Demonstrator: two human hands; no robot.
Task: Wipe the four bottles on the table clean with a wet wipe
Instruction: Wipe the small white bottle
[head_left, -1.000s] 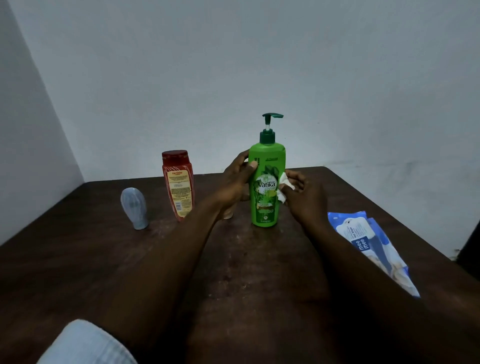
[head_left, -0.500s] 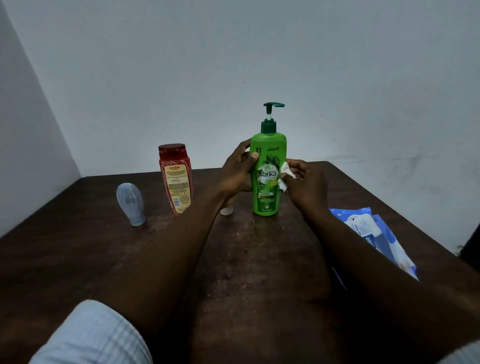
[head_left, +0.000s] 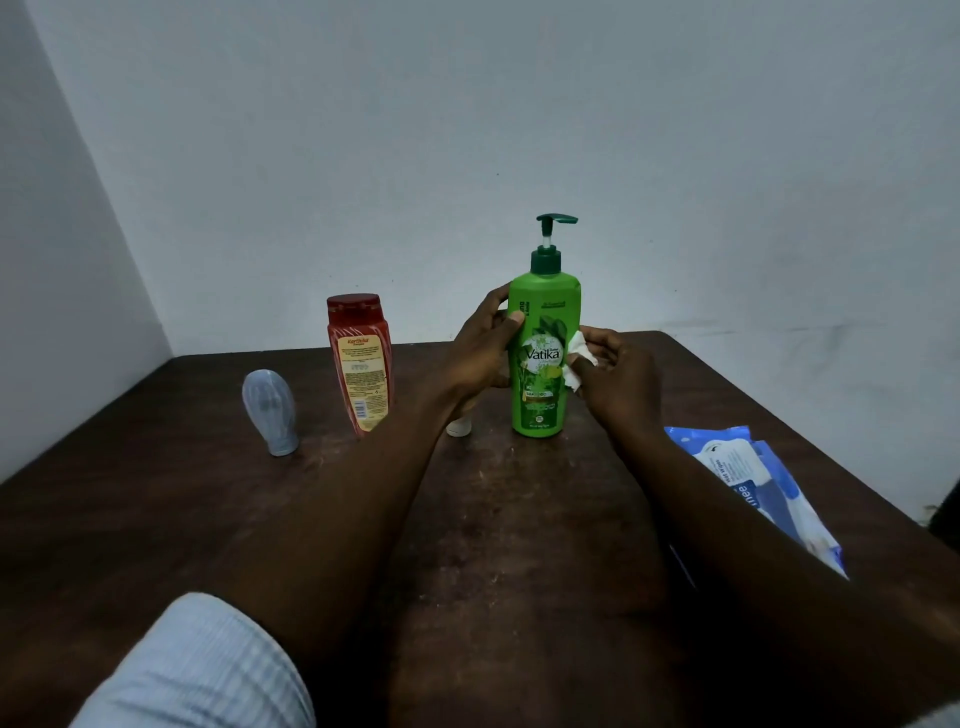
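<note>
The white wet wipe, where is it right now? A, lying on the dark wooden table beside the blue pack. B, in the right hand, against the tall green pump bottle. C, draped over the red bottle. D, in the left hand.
B: the right hand pinches the white wet wipe against the side of the tall green pump bottle, while the left hand grips the bottle's other side.

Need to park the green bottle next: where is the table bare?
The table is bare left of the grey bottle and at the far right corner beyond the wipes pack. Between red bottle and green bottle it is crowded.
</note>
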